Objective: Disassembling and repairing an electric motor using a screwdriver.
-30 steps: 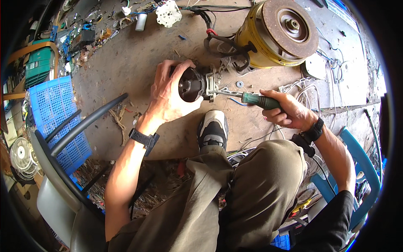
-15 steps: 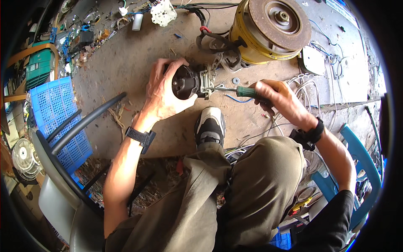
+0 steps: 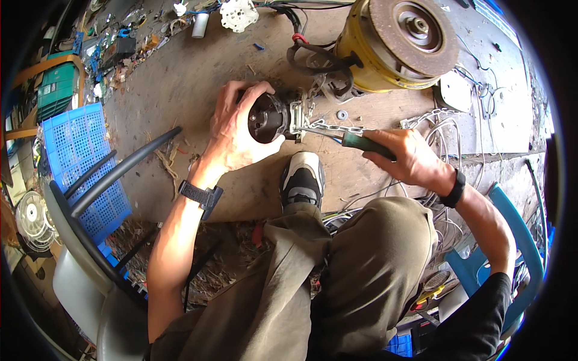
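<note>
Two hands are seen at work in the single head view, on a dusty wooden board point(image 3: 180, 78). A small black motor point(image 3: 269, 116) is clasped by the left hand point(image 3: 238, 129), the fingers wrapped over its round end so that it is held down against the board just ahead of a grey shoe point(image 3: 302, 180). A green-handled screwdriver point(image 3: 361, 143) is gripped by the right hand point(image 3: 409, 159), which is closed about the handle, and the shaft is laid toward the metal bracket point(image 3: 296, 117) on the motor's side. Compared with a second ago, the motor has been kept in the same grasp and the tool has been held level at the bracket, so the work on that fitting is judged to be continuing. A large yellow motor point(image 3: 391, 42) lies beyond, with a blue crate point(image 3: 78, 156) off to the left.
</note>
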The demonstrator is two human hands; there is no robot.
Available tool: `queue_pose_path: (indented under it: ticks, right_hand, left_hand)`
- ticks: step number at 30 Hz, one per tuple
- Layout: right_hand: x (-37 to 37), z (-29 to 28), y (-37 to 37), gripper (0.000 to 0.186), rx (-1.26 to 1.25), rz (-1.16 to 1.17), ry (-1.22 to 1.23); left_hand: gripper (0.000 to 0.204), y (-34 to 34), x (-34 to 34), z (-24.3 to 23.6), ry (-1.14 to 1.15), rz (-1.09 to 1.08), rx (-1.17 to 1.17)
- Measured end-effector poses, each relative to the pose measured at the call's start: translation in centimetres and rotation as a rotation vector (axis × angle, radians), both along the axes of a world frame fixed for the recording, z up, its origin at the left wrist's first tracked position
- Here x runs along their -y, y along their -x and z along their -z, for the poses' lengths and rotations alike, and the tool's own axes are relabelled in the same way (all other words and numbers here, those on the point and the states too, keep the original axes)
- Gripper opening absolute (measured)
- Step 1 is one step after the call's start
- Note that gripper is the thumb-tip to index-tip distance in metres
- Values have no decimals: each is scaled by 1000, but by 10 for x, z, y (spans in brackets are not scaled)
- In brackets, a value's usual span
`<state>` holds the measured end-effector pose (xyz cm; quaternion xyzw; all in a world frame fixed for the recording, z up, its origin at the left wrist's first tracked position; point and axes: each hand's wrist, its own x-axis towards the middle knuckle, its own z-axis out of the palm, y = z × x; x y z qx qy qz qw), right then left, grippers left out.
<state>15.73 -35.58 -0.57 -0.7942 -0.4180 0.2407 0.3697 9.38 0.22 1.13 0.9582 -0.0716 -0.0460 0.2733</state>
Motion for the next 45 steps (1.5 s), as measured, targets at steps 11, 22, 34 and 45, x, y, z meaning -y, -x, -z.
queue_pose_path:
  ticks: [11,22,34,45]
  right_hand:
    - [17,11,-6,51,-1721,384,-16]
    - [0,-19,-22,33,-974,220,264]
    - [8,24,-8,56,-2078,626,-121]
    - [-6,-9,-3,36,-58,161,-134]
  left_hand:
    - [85,-4,5,1,-3,-3,-7]
    - [84,-4,3,-1,-20,28,-13]
    - [77,-4,9,2,33,-40,9]
    - [80,1,8,-5,13,-94,-58]
